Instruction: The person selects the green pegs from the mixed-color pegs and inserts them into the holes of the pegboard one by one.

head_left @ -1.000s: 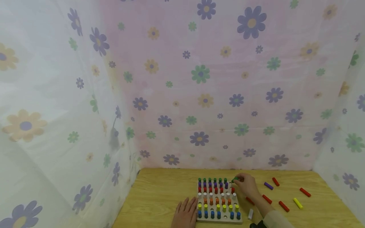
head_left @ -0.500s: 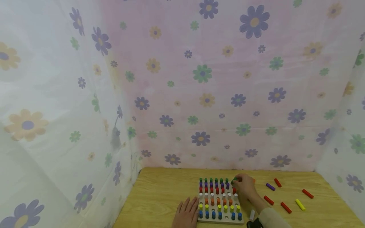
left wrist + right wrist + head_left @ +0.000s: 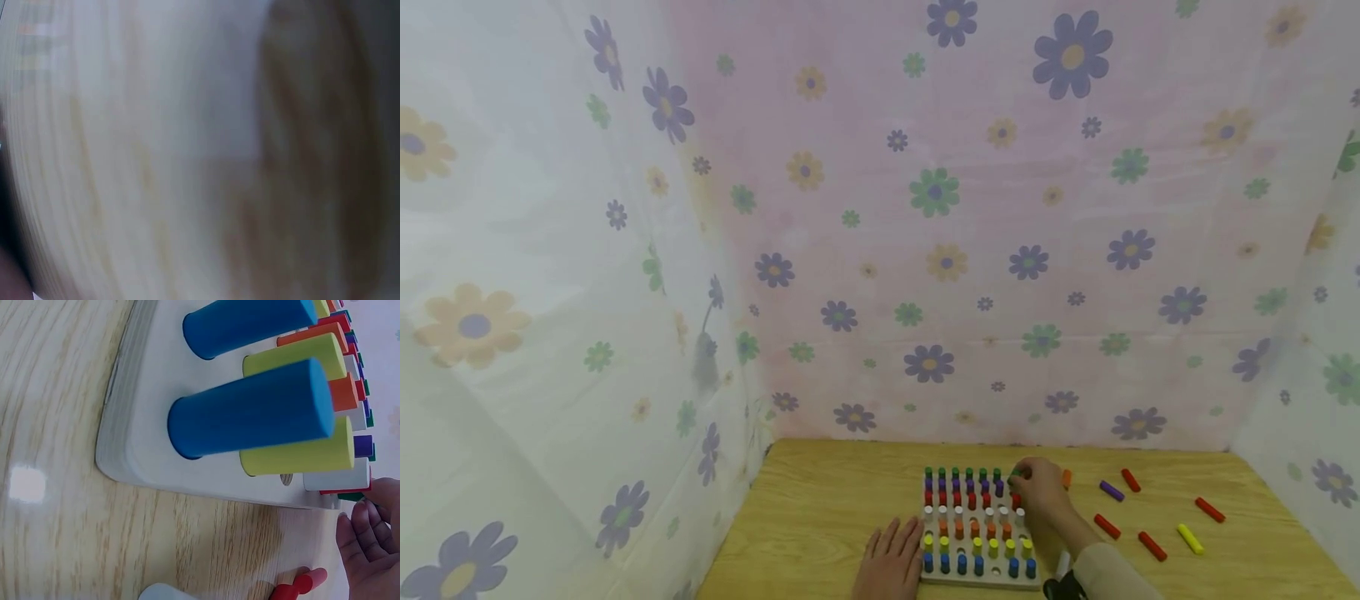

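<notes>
A pale pegboard (image 3: 981, 584) stands on the table with rows of coloured pegs upright in it, green at the far row and blue at the near one. My right hand (image 3: 1043, 490) is at its far right corner, where thumb and fingers pinch a green peg (image 3: 1017, 475). The right wrist view shows part of this green peg (image 3: 351, 496) behind a white peg; whether its lower end is in a hole is hidden. My left hand (image 3: 890, 560) lies flat with fingers spread, fingertips at the board's left edge. The left wrist view is too blurred to show the hand's hold.
Loose pegs lie right of the board: several red ones (image 3: 1152, 546), a purple (image 3: 1112, 491), a yellow (image 3: 1190, 539), an orange (image 3: 1067, 478) beside the right hand, and a white (image 3: 1063, 565) near the right sleeve. Flower-patterned sheets (image 3: 850, 350) enclose the wooden table (image 3: 820, 492).
The right hand has stayed at the far right corner with the green peg, shifting slightly. An orange peg beside it has come into view. The left hand remains by the board.
</notes>
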A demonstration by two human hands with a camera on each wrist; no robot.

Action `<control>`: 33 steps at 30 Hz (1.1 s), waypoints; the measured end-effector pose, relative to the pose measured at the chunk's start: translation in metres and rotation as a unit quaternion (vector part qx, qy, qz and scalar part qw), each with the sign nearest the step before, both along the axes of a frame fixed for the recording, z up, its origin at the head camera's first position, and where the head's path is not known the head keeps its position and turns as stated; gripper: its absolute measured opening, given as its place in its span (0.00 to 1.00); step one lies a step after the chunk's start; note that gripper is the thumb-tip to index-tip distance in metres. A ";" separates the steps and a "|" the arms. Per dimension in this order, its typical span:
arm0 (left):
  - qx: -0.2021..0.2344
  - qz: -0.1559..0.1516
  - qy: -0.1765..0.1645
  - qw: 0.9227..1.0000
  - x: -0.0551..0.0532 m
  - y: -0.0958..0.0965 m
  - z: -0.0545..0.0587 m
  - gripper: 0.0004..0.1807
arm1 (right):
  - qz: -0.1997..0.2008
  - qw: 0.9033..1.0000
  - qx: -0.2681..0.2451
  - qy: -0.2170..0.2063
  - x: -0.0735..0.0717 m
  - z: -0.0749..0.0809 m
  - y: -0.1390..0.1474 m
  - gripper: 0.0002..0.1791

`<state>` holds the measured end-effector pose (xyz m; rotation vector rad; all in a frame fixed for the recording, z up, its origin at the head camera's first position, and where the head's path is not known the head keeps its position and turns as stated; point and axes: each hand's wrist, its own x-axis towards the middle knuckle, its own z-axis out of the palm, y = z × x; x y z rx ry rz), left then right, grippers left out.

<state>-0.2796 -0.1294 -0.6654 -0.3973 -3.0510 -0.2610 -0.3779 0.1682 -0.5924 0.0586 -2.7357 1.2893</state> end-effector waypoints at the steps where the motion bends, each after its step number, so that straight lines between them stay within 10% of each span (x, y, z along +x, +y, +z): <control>1: 0.000 -0.001 -0.001 1.000 -0.001 0.000 -0.001 0.33 | -0.001 1.000 0.000 0.001 0.000 0.000 0.000 0.02; 33: -0.017 -0.012 0.033 0.999 0.001 -0.003 -0.001 0.31 | 0.014 1.000 0.010 0.020 -0.010 -0.010 0.002 0.09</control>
